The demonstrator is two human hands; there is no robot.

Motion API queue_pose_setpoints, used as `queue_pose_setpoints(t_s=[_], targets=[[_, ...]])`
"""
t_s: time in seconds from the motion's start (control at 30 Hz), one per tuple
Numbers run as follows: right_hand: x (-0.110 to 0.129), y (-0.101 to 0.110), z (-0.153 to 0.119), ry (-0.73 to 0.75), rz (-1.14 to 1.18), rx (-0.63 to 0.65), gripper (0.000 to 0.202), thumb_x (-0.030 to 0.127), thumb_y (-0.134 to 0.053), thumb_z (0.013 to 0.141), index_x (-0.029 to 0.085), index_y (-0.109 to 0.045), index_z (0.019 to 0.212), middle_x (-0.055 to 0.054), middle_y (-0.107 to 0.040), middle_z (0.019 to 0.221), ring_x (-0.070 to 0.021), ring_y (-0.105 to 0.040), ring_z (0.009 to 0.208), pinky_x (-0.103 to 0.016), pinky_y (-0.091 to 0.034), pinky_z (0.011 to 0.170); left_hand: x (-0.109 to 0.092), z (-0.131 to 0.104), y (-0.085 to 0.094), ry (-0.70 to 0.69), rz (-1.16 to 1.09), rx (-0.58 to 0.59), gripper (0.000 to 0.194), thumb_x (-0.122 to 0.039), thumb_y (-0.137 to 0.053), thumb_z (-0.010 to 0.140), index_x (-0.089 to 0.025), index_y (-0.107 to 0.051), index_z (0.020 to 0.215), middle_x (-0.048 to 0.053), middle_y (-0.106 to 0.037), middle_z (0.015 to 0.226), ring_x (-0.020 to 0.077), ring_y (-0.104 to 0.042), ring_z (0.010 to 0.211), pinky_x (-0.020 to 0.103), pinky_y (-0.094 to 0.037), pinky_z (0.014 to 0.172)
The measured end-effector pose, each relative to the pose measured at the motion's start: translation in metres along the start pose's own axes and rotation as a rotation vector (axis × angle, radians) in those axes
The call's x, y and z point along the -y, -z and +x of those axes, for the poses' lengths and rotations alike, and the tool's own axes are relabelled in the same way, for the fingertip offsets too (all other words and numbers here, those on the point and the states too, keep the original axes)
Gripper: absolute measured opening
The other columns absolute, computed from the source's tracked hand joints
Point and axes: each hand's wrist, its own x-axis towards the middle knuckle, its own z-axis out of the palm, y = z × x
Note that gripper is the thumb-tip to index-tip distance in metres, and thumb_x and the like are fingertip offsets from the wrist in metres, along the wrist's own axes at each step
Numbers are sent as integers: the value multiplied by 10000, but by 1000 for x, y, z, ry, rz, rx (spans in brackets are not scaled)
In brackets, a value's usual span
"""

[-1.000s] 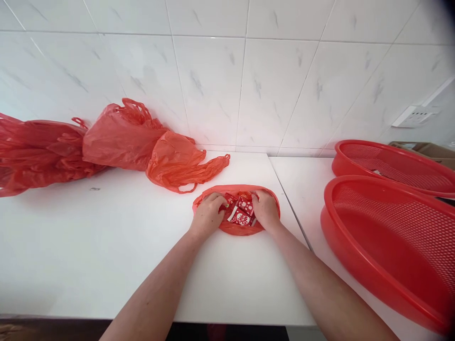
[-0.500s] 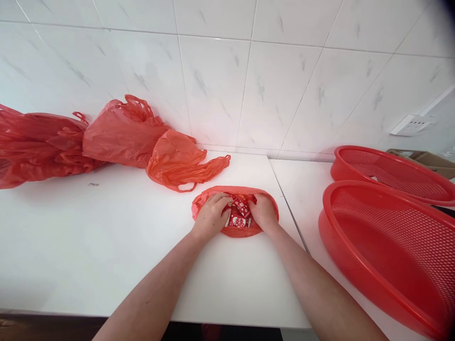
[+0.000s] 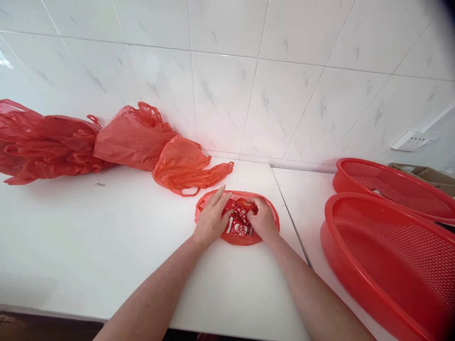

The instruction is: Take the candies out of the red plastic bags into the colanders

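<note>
The work surface is a white tabletop (image 3: 106, 246) set against a white, marbled tile wall (image 3: 227, 94). Both hands are positioned at an open red plastic bag (image 3: 245, 241), which sits on the tabletop just left of a seam (image 3: 290, 215).

The left hand (image 3: 211, 220) is spread at the left side of the bag's opening, fingers extended, thumb apart and directed toward the contents. The right hand (image 3: 263, 220) is curled inward at the right side, fingertips at the contents; whether they grip anything cannot be told. Red-and-white packets (image 3: 240, 228) lie inside the bag, between the hands; the nearest bears a red character on a white panel.

Behind and to the left, an orange-red bag (image 3: 177, 163) lies slack beside a fuller red bag (image 3: 131, 142). Farther left is a bundle of crumpled red plastic (image 3: 53, 147).

Right of the seam, a front basket (image 3: 377, 270) stands before a rear basket (image 3: 401, 187), both red and perforated. A cardboard box (image 3: 426, 176) is partly visible behind them, below a wall socket (image 3: 412, 140).
</note>
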Motion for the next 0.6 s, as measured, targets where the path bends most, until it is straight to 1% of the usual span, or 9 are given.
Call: queue_pose_setpoints(t_s=[0.1, 0.17, 0.23, 0.33, 0.43, 0.6], targets=[[0, 0, 0, -16, 35, 1, 188, 170, -512, 734, 204, -603, 895, -33, -667, 938, -190, -616, 884, -326, -493, 807, 0, 0, 0, -9, 6, -2, 307, -166, -466, 850, -219, -609, 1117, 70, -410, 1450, 229, -419, 1305, 412, -440, 1025], [-1, 0, 0, -45, 35, -12, 133, 243, -534, 767, 201, -610, 867, -42, -677, 903, -194, -623, 834, -328, -497, 775, 1, 1, 0, -19, 22, -9, 281, -151, -462, 843, -221, -651, 1039, 62, -467, 1406, 235, -439, 1285, 424, -437, 1029], [-2, 1, 1, -88, 20, -41, 131, 255, -522, 781, 198, -612, 856, -50, -684, 891, -197, -628, 820, -331, -496, 773, 1, 1, 0, -24, 33, -17, 308, -134, -460, 831, -221, -657, 1051, 64, -482, 1392, 242, -434, 1287, 443, -425, 1040], [-2, 3, 3, -131, -30, -79, 152, 214, -482, 784, 194, -606, 869, -62, -685, 932, -203, -627, 877, -338, -482, 817, 2, 2, 0, -25, 24, -23, 361, -120, -450, 825, -204, -634, 1123, 87, -454, 1412, 245, -411, 1306, 458, -412, 1051], [-1, 4, 3, -141, -93, -81, 175, 193, -457, 788, 192, -602, 887, -69, -677, 959, -208, -618, 904, -343, -469, 837, 3, 1, -1, -29, 5, -28, 385, -110, -445, 825, -201, -616, 1158, 91, -435, 1425, 245, -394, 1318, 463, -407, 1054], [1, 3, 2, -153, -185, -73, 230, 160, -420, 797, 176, -629, 891, -92, -672, 971, -219, -604, 925, -360, -451, 857, 5, 1, -1, -46, -6, -47, 415, -87, -448, 817, -218, -595, 1183, 77, -443, 1417, 244, -385, 1322, 480, -395, 1062]])
